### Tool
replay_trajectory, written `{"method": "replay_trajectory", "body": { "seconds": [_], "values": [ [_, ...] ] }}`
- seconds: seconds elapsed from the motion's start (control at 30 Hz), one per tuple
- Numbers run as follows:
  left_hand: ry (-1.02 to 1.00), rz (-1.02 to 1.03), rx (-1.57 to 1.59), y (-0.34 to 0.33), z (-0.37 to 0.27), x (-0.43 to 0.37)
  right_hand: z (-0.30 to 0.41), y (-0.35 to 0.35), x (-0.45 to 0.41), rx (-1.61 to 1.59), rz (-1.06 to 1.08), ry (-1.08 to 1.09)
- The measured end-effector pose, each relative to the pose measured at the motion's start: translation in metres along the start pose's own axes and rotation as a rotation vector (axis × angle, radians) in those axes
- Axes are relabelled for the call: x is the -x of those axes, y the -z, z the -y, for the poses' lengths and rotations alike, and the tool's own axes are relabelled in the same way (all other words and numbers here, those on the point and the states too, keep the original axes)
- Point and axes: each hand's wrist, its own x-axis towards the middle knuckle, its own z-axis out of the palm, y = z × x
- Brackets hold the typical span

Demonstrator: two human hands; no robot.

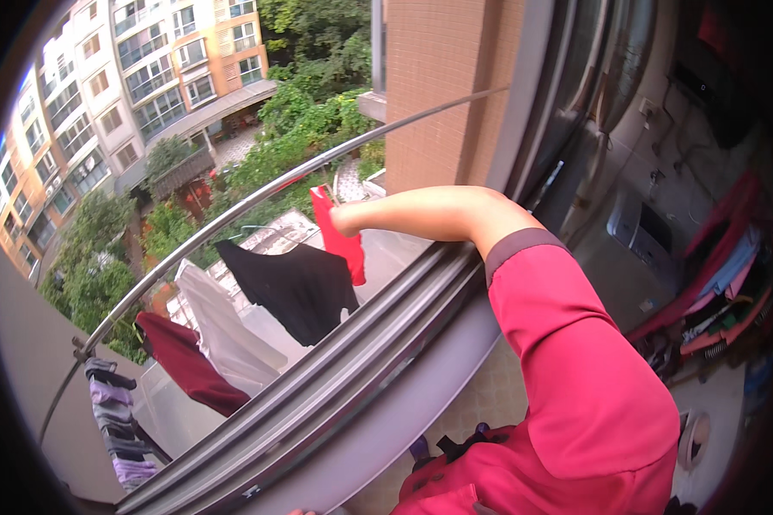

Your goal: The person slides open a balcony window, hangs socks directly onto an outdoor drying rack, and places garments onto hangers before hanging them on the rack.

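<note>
My right arm reaches out through the open window, and my right hand (344, 219) grips a red garment (328, 225) just below the metal drying rail (251, 205). The cloth hides most of those fingers. To the left of the red garment hang a black garment (293, 283), a white garment (222, 328) and a dark red garment (187, 360). Only the fingertips of my left hand (301, 512) show, at the bottom edge by the window sill (386, 438); what they do is not visible.
A grey sliding-window track (309, 367) runs between me and the clothes. Striped purple and grey laundry (116, 425) hangs at the far left. A tiled wall (431, 90) flanks the opening. Inside, at right, stand a washing machine (638, 238) and piled colourful clothes (728, 290).
</note>
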Motion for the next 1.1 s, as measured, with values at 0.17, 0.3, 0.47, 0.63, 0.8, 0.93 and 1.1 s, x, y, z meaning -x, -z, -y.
{"method": "replay_trajectory", "body": {
  "seconds": [0.17,0.3,0.47,0.63,0.8,0.93,1.1],
  "values": [
    [0.232,-0.252,0.149,-0.025,-0.009,-0.008,0.054,0.1,0.178,-0.293,-0.845,0.193],
    [0.189,-0.288,0.318,-0.065,-0.031,-0.035,0.073,0.069,0.337,-0.308,-1.448,0.338],
    [0.14,-0.252,0.596,-0.116,-0.101,-0.061,0.051,-0.075,0.489,-0.332,-1.326,-0.2],
    [0.113,-0.127,0.882,-0.154,-0.209,-0.072,0.052,-0.237,0.682,-0.644,-0.954,-0.946],
    [-0.085,0.2,1.285,-0.192,-0.351,-0.067,0.116,-0.341,0.879,-0.759,-0.714,-1.501],
    [-0.341,0.564,1.4,-0.218,-0.455,-0.073,0.181,-0.418,0.972,-0.889,-0.399,-1.815],
    [-0.692,0.561,1.539,-0.256,-0.575,-0.08,0.271,-0.522,1.073,-0.957,-0.234,-2.079]
  ]
}}
